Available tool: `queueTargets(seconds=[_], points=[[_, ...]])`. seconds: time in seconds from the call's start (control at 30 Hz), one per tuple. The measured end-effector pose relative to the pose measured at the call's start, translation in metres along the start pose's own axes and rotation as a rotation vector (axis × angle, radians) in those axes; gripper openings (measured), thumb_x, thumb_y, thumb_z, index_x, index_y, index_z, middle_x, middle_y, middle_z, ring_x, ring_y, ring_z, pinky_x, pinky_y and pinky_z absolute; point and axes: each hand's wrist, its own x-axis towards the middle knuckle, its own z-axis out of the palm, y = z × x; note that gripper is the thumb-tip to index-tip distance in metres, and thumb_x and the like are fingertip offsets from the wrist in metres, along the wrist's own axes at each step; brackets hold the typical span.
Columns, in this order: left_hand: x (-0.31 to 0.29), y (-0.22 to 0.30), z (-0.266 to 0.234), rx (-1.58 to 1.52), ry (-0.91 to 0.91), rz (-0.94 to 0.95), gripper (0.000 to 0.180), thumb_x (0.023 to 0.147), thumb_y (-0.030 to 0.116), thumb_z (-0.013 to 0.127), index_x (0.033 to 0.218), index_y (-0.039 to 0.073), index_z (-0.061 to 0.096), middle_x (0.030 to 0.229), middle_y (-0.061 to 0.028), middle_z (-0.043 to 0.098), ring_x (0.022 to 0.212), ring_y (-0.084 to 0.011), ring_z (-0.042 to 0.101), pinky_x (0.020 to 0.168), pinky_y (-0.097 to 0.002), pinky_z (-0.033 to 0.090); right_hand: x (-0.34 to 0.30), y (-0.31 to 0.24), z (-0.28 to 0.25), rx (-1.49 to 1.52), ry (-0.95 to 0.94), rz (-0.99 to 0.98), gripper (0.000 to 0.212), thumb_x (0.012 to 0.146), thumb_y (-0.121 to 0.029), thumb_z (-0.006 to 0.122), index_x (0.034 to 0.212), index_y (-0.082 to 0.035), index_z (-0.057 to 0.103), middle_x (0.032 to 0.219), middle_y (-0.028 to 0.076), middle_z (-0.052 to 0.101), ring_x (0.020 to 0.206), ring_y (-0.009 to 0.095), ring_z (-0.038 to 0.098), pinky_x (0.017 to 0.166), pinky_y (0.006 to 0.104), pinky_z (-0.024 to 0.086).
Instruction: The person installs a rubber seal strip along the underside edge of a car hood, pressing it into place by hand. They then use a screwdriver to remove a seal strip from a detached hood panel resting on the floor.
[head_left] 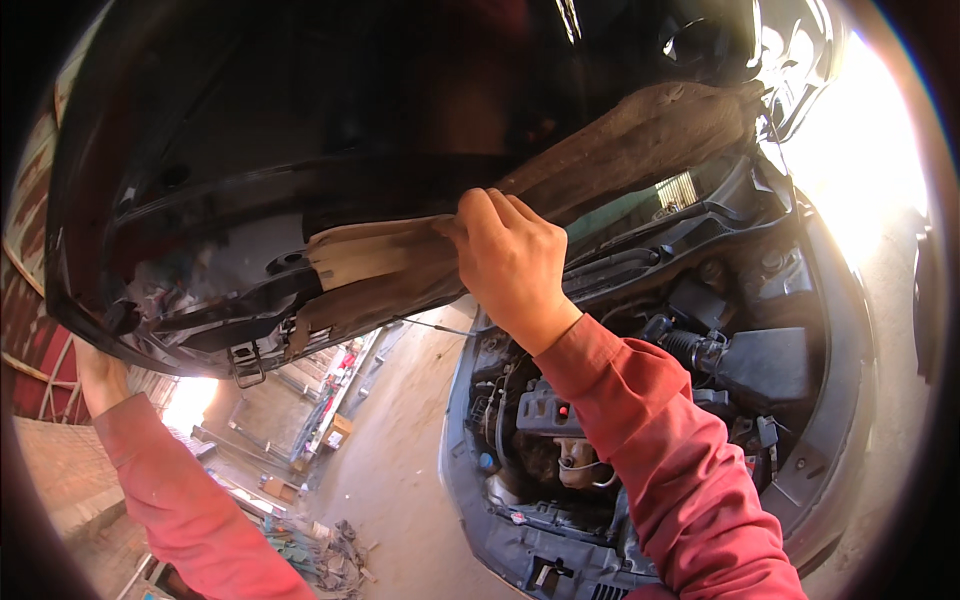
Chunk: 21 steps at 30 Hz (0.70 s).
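A raised black car hood (pixel 230 120) fills the upper part of the view. Along its underside hangs a long, worn brown sheet (pixel 640 135), which looks like a hood liner. Its near part is folded over and shows a paler tan side. My right hand (pixel 512 262) is closed on the edge of this sheet near the middle, knuckles up, with the fingertips mostly hidden. At the far left, my left hand (pixel 100 375) reaches up to the hood's edge; its fingers are hidden behind that edge. A metal latch striker (pixel 247 364) sticks out below the hood's front edge.
Below on the right lies the open engine bay (pixel 540 530), with an engine cover (pixel 548 412) and a black air filter box (pixel 765 365). A thin rod (pixel 435 326) shows below the sheet. Shelves, boxes (pixel 338 432) and a heap of scraps (pixel 340 555) stand on the dusty floor.
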Motion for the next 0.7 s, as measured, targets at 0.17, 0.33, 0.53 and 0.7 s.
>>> queueTargets(seconds=[0.17, 0.33, 0.53, 0.7], points=[[-0.021, -0.002, 0.021, -0.031, -0.089, 0.044, 0.055, 0.107, 0.043, 0.043, 0.146, 0.005, 0.049, 0.132, -0.0090, 0.063, 0.108, -0.0241, 0.066, 0.088, -0.0367, 0.055, 0.001, -0.003, -0.003, -0.007, -0.046, 0.042, 0.028, 0.080, -0.013, 0.079, 0.075, -0.009, 0.051, 0.069, 0.005, 0.060, 0.063, 0.028, 0.063, 0.053, 0.0372, 0.049], [-0.032, -0.008, 0.040, -0.110, -0.205, 0.063, 0.056, 0.107, 0.045, 0.043, 0.144, 0.004, 0.050, 0.128, -0.0085, 0.065, 0.104, -0.0230, 0.067, 0.086, -0.0352, 0.056, 0.014, -0.018, -0.019, -0.023, -0.181, 0.104, 0.025, 0.081, -0.016, 0.079, 0.079, -0.009, 0.055, 0.070, 0.006, 0.063, 0.064, 0.029, 0.064, 0.055, 0.0379, 0.049], [-0.058, 0.004, 0.075, -0.179, -0.281, 0.063, 0.030, 0.105, 0.032, 0.047, 0.104, 0.009, 0.067, 0.092, 0.0057, 0.065, 0.077, -0.0062, 0.060, 0.066, -0.0267, 0.052, 0.035, -0.063, -0.018, 0.150, -0.138, -0.033, 0.024, 0.080, -0.018, 0.082, 0.080, -0.009, 0.060, 0.072, 0.004, 0.066, 0.062, 0.026, 0.065, 0.054, 0.0336, 0.049], [-0.071, 0.021, 0.089, -0.043, -0.314, 0.060, 0.028, 0.104, 0.030, 0.049, 0.101, 0.009, 0.067, 0.089, 0.0058, 0.064, 0.073, -0.0050, 0.059, 0.064, -0.0251, 0.051, 0.040, -0.080, -0.005, 0.169, -0.132, -0.005, 0.030, 0.081, -0.030, 0.080, 0.078, -0.011, 0.057, 0.067, 0.004, 0.063, 0.059, 0.026, 0.064, 0.053, 0.0361, 0.048]])
